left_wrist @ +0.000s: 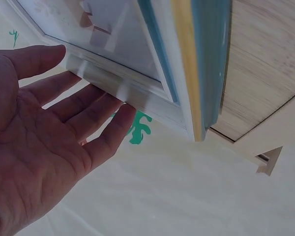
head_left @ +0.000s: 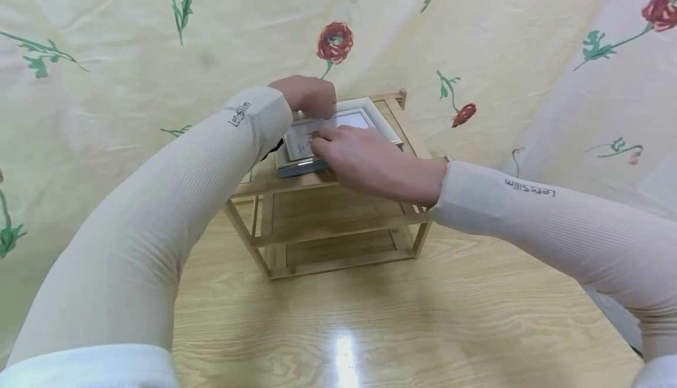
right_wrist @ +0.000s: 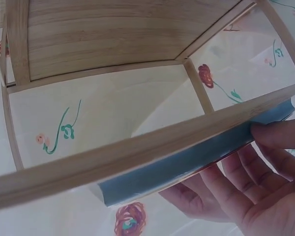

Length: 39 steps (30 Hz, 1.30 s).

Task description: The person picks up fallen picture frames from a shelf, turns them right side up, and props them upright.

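Note:
A picture frame (head_left: 361,119) with a broad white border and blue outer sides lies face up on the top shelf of a small wooden rack. Its blue near side (right_wrist: 177,164) shows beside the shelf edge in the right wrist view. My left hand (head_left: 311,95) is at the far left part of the frame; in the left wrist view its loosely extended fingers touch the pale frame border (left_wrist: 147,101). My right hand (head_left: 370,156) reaches over the near edge, thumb against the blue side and fingers curled over the frame, their tips hidden in the right wrist view.
The wooden rack (head_left: 338,235) has lower shelves and stands on a pale wood-grain floor (head_left: 254,323). Behind it hangs a cream cloth (head_left: 238,29) printed with red flowers and green stems. A rack post (head_left: 403,99) rises at the back right.

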### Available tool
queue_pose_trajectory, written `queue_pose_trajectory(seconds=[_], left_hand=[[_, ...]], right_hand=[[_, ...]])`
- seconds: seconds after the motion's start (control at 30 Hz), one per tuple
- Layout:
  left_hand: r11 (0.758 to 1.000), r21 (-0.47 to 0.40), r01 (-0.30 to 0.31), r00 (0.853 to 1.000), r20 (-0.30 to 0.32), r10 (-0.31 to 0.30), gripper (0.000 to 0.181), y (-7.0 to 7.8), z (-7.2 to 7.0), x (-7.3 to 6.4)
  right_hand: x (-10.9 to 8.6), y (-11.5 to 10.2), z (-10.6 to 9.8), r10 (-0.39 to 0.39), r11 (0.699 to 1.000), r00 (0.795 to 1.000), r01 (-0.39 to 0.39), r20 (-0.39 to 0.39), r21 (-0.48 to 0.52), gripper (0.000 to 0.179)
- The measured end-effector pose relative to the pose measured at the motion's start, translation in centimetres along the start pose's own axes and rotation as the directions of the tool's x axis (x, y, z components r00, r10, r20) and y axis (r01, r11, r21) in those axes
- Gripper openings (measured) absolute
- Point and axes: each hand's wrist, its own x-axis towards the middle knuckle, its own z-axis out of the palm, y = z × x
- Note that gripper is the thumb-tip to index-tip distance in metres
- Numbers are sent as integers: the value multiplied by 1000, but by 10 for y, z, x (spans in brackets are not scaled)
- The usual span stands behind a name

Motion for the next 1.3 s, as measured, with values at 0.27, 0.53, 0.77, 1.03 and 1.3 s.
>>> queue_pose_trajectory(seconds=[0.27, 0.53, 0.77, 1.03, 1.3], left_hand=[[997, -62, 35, 999, 16, -34, 22, -1, 2, 0], [997, -47, 68, 997, 37, -66, 23, -3, 0, -9], [994, -70, 82, 997, 18, -80, 21, -4, 0, -14], [997, -62, 46, 998, -47, -49, 18, -8, 9, -12], [995, -90, 48, 999, -19, -50, 22, -14, 14, -17]], right_hand=[[0, 3, 0, -14, 1000, 1000, 15, -6, 22, 17], [-5, 13, -3, -90, 996, 995, 90, -42, 17, 16], [-9, 24, -8, -167, 986, 986, 167, -29, -1, 27], [-17, 33, -6, -191, 979, 981, 193, -32, 61, 12], [-16, 38, -6, -223, 973, 975, 222, 14, 68, 12]])
